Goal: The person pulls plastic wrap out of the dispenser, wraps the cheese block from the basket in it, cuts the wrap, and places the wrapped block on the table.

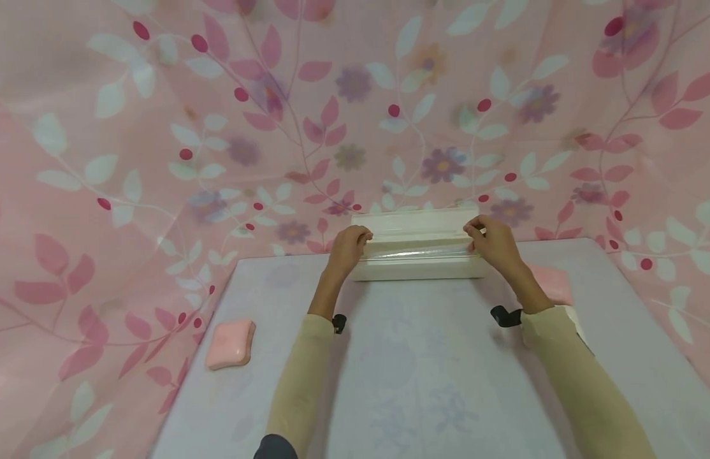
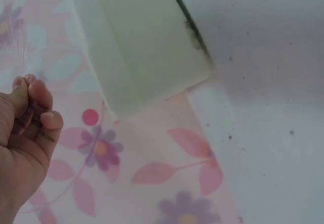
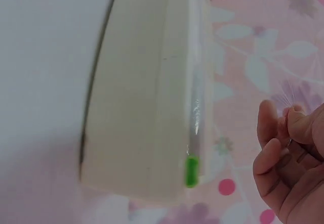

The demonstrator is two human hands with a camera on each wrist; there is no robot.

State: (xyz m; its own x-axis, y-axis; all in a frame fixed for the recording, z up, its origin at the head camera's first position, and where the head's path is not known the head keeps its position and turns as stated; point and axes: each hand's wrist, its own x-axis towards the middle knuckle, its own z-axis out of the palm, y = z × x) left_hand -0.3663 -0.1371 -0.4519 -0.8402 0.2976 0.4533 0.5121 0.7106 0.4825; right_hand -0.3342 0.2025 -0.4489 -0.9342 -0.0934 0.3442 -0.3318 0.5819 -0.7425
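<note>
A long off-white cling film dispenser (image 1: 418,270) lies at the back of the table, its lid (image 1: 415,218) raised against the patterned cloth. Inside it shows a shiny roll of cling film (image 1: 412,254); in the right wrist view a green piece (image 3: 191,172) sits at the roll's end. My left hand (image 1: 348,248) pinches one edge of the clear film (image 2: 25,57) between thumb and fingertips, above the dispenser's left end. Over the right end, my right hand (image 1: 495,243) pinches the film's other side (image 3: 289,93). How far the transparent sheet reaches is hard to see.
A pink rounded square block (image 1: 230,344) lies on the left side of the table (image 1: 412,363). Another pink item (image 1: 551,284) and a white one (image 1: 572,322) are partly hidden behind my right forearm. Floral cloth (image 1: 355,127) hangs behind the table.
</note>
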